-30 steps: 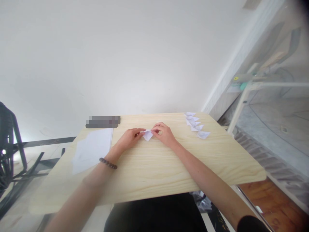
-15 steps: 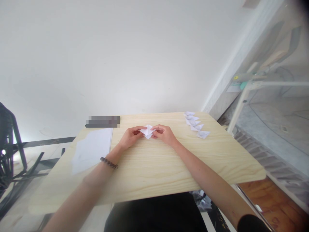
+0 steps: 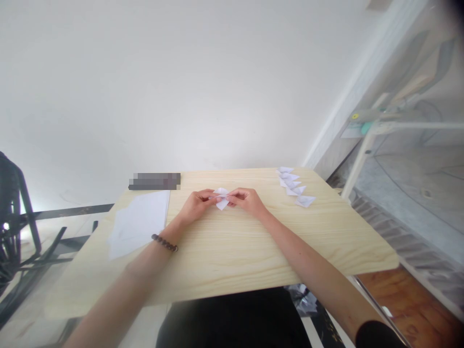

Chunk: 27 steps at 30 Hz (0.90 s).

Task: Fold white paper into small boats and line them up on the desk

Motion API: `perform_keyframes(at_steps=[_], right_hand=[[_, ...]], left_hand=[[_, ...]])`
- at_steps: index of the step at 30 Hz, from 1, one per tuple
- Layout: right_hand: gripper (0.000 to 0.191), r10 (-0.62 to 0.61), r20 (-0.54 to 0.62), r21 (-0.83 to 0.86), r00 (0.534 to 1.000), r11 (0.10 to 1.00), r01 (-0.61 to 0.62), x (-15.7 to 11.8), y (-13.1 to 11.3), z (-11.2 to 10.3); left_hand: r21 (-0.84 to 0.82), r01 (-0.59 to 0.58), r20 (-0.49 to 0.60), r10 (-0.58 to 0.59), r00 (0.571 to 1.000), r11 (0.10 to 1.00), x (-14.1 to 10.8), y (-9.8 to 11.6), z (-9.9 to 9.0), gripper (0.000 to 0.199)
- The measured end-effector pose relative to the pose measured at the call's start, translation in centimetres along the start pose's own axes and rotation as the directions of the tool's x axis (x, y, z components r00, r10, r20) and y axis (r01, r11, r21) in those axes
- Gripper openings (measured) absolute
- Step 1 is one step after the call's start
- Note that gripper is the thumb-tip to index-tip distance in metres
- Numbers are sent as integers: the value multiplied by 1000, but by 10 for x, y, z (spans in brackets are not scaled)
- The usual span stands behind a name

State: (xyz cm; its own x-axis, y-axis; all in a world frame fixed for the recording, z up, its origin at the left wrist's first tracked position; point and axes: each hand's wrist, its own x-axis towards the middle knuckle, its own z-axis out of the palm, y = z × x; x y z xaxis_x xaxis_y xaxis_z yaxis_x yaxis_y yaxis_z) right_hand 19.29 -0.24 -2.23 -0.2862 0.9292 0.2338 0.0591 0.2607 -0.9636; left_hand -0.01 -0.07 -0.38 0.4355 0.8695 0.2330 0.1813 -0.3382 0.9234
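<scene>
Between my two hands is a small piece of folded white paper [image 3: 222, 203], just over the middle of the table. My left hand [image 3: 197, 205] pinches its left side with thumb and fingers. From the right, my right hand [image 3: 247, 199] grips the other side the same way. One flap points up and another points down toward me; the fingertips cover the middle folds in part. Off to the right, several small folded white paper shapes [image 3: 305, 200] stand in a slanting row.
White paper sheets [image 3: 139, 222] lie at the table's left. Behind them, near the wall, is a dark object [image 3: 155, 181] blurred by pixels. The wooden table [image 3: 224, 261] has its back edge against the wall. A white metal frame [image 3: 357, 166] stands beyond its right edge.
My fingertips have drawn closer together on the paper. Its side points, spread out before, are now pressed in, leaving a narrow ridge across the middle. The row of shapes has not moved.
</scene>
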Motion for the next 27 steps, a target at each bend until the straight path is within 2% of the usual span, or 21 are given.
perform_keyframes(at_steps=[6,10,14,21,27], right_hand=[[30,8,-33,8,999,1000,-8,1,-4,2],[30,-4,-58,40,998,999,7,2,-2,3],[31,-22,-71,39,997,999,25,2,0,4],[32,-20,-71,42,997,999,23,4,-1,8],[27,-47,-44,-4,998,999,46,3,-1,8]], left_hand=[[-161,120,-62,-131,989,980,1,-7,0,30],[-290,143,-37,-160,986,946,2,-7,4,32],[-355,132,-68,-167,984,925,2,-2,7,37],[-356,130,-63,-162,985,925,-1,4,7,45],[-286,152,-54,-174,983,946,1,-2,8,49]])
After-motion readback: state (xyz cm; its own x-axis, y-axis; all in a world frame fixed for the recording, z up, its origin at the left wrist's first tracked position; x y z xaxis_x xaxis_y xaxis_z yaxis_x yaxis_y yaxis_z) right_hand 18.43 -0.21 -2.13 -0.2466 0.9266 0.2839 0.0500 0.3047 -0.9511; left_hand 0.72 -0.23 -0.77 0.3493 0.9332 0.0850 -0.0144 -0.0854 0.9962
